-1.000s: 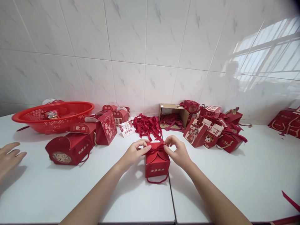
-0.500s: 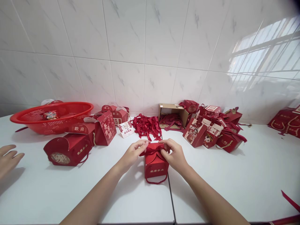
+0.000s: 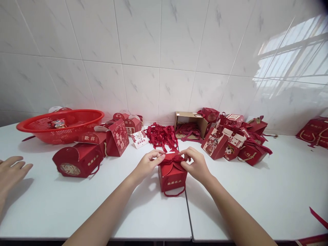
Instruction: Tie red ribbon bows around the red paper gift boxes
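Observation:
In front of me a small red gift box (image 3: 172, 179) with gold lettering stands upright on the white table, its rope handle hanging at the front. A dark red ribbon (image 3: 172, 160) is tied across its top in a bow. My left hand (image 3: 148, 165) pinches the ribbon at the bow's left side. On the right side, my right hand (image 3: 196, 165) has its thumb and fingers closed on the ribbon. Fingertips partly hide both ends of the bow.
A heap of loose red ribbons (image 3: 162, 134) lies behind the box, beside an open cardboard box (image 3: 191, 118). A red basket (image 3: 60, 133) and red boxes (image 3: 78, 159) stand left. More gift boxes (image 3: 215, 142) cluster right. Another person's hand (image 3: 14, 172) rests at far left.
The view has shifted slightly, moving everything a little to the right and up. Both hands stay at the bow, with the right hand's fingers curled a bit more.

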Demonstrator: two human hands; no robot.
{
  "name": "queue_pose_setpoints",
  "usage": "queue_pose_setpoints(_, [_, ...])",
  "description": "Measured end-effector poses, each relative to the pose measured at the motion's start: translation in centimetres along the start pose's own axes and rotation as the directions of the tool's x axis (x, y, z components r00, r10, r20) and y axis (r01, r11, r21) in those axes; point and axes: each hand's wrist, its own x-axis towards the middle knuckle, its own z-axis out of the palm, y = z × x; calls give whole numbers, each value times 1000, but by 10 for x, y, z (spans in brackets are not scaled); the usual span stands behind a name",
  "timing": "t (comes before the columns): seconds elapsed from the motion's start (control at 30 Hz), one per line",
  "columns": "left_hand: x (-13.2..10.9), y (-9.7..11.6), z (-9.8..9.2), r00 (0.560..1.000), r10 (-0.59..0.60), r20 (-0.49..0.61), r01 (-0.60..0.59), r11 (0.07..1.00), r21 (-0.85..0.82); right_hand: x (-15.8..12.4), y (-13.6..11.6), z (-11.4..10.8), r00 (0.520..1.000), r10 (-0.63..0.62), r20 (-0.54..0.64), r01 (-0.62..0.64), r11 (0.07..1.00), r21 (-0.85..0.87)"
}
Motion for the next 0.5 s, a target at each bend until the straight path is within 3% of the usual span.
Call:
queue_pose_setpoints(0.27, [1, -4, -3, 998, 44, -50, -38, 993, 111, -1, 4, -4, 980, 171, 106, -173, 985, 14])
queue_pose_setpoints(0.5, [6, -11, -10, 979, 108, -173, -38, 929, 368, -2, 10, -4, 978, 112, 175, -104, 993, -53])
